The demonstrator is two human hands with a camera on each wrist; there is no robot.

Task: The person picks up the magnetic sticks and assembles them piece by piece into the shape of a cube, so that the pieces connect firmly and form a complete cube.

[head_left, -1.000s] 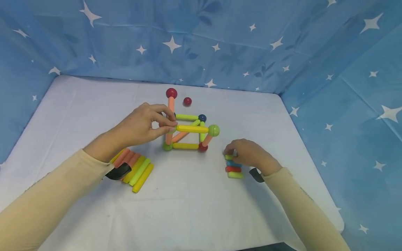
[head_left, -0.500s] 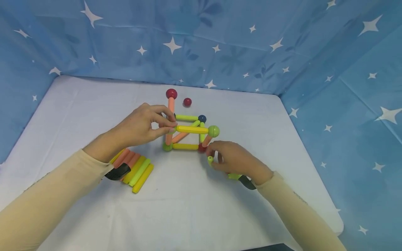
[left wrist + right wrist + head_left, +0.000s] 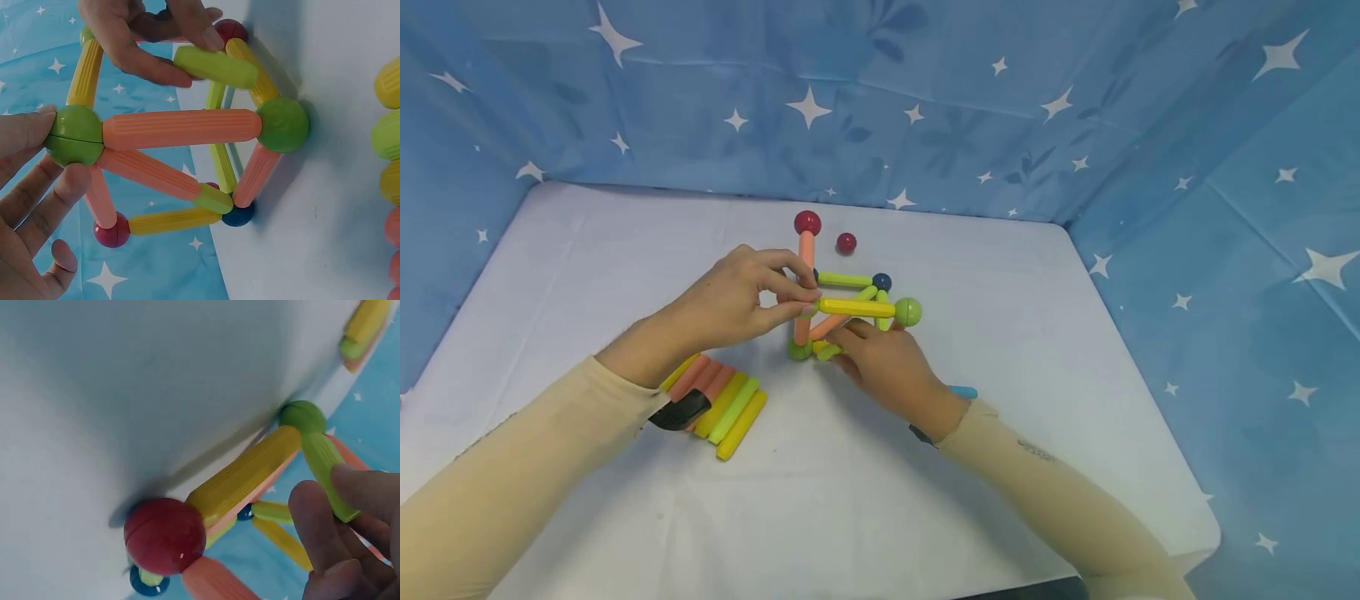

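My left hand [image 3: 737, 298] pinches the upper green ball [image 3: 75, 135] of a frame built from rods and balls. My right hand [image 3: 895, 367] holds a short light-green rod [image 3: 215, 67] between thumb and fingers, low at the frame's near side. In the right wrist view the rod [image 3: 326, 475] slants from the fingertips toward the lower green ball [image 3: 302, 417]; whether they touch, I cannot tell. A yellow rod [image 3: 247, 478] joins that ball to a red ball [image 3: 164, 535]. Along the top, another yellow rod [image 3: 857, 308] reaches a green ball [image 3: 908, 312].
A row of yellow, green and orange rods [image 3: 741, 425] lies at the left, partly under my left wrist. One loose red ball [image 3: 846, 243] sits behind the frame. The end of a blue rod [image 3: 964, 392] shows beside my right wrist, and a blue starred curtain [image 3: 880, 100] surrounds the table.
My right hand has lifted a light-green rod from the short rods at the right and carried it left to the frame's near side. The left hand keeps its hold.
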